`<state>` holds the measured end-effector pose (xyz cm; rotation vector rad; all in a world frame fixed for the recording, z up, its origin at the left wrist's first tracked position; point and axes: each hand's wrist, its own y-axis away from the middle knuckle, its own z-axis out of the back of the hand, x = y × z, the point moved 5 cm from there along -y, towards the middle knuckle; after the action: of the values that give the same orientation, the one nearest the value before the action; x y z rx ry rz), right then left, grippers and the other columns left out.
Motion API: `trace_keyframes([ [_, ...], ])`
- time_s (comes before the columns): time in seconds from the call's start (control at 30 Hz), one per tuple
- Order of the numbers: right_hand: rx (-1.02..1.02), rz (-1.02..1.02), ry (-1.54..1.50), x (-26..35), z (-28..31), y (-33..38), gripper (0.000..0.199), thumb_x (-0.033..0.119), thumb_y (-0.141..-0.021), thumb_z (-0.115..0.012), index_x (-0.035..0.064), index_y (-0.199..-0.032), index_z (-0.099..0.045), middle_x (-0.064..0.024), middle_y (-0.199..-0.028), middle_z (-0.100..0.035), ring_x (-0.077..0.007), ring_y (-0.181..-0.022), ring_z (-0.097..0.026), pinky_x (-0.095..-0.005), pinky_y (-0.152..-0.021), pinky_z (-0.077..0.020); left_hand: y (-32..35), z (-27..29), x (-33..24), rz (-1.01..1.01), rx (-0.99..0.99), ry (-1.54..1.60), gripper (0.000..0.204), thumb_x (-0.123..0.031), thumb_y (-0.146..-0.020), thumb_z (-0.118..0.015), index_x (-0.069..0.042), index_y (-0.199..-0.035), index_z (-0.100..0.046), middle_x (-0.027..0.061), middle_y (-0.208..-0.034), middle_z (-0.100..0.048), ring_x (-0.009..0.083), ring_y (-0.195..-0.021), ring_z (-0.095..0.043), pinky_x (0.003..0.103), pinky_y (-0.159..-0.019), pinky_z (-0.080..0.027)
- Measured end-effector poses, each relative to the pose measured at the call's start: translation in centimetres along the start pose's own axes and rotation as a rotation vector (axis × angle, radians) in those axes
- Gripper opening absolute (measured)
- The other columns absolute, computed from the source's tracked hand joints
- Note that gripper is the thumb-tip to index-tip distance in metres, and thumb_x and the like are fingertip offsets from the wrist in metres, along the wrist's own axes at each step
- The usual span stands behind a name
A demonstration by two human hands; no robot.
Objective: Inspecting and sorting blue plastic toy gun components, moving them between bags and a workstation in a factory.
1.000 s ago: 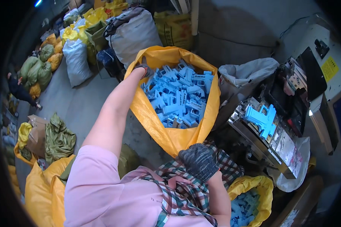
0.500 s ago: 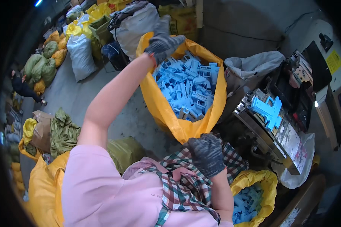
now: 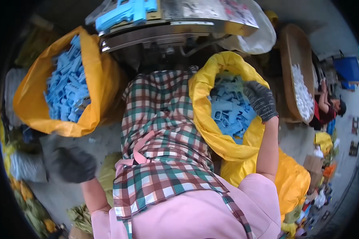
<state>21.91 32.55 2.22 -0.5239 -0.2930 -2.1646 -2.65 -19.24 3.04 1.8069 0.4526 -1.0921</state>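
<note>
My right hand (image 3: 261, 100), in a dark grey knitted glove, is at the right rim of a yellow woven sack (image 3: 205, 115), its fingers curled over the edge. Inside that sack lie many light-blue plastic toy-pistol pieces (image 3: 231, 109). Lower left, my left hand (image 3: 73, 164), gloved alike, is smeared by motion and touches nothing I can make out. It is below an orange sack (image 3: 32, 99) holding more blue toy-pistol pieces (image 3: 69, 85).
At the top a metal machine bench (image 3: 187, 16) carries a blue toy-pistol shape (image 3: 127, 14). A long brown basket (image 3: 289, 59) with small white pieces stands at the right; beyond it sits another person (image 3: 327, 105). A checked apron (image 3: 163, 119) covers my lap.
The view has swung to the right. Both hands have left the orange sack's rim; my left hand is now lower left, my right hand at the yellow sack.
</note>
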Motion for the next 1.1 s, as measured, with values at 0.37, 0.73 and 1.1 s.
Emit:
trace_keyframes([
  [0.37, 0.104, -0.202, 0.538, -10.1, -12.7, -1.2, 0.045, 0.022, -0.079, -0.055, 0.0096, -0.122, -0.054, -0.0176, -0.116, -0.06, -0.0345, -0.108, -0.056, -0.042, -0.09, -0.0458, -5.4, -20.5, 4.7, -0.958, 0.409, -1.425, 0.027, -0.02, -0.079, -0.065, -0.004, -0.101, -0.064, 0.0167, -0.089, -0.063, 0.0342, -0.083, -0.058, 0.042, -0.075, -0.047],
  [0.73, 0.181, -0.384, 0.2, -16.3, -11.1, -3.1, 0.072, 0.033, -0.07, -0.065, 0.0115, -0.136, -0.043, -0.0139, -0.138, -0.046, -0.0298, -0.125, -0.044, -0.0341, -0.103, -0.0359, -7.0, -17.9, 7.2, -0.714, 0.386, -1.39, 0.046, -0.042, -0.083, -0.061, -0.007, -0.112, -0.061, 0.0198, -0.089, -0.064, 0.0358, -0.085, -0.06, 0.045, -0.079, -0.047],
  [1.1, -0.187, 0.194, -0.622, 7.0, -0.6, 3.8, 0.02, -0.005, -0.07, -0.061, 0.0024, -0.089, -0.061, -0.0135, -0.086, -0.063, -0.0319, -0.084, -0.062, -0.0382, -0.078, -0.0495, -6.5, -22.3, 4.3, -1.15, 0.439, -0.703, 0.074, -0.042, -0.08, -0.067, 0.0, -0.135, -0.04, 0.0241, -0.131, -0.046, 0.0378, -0.119, -0.047, 0.04, -0.102, -0.036],
])
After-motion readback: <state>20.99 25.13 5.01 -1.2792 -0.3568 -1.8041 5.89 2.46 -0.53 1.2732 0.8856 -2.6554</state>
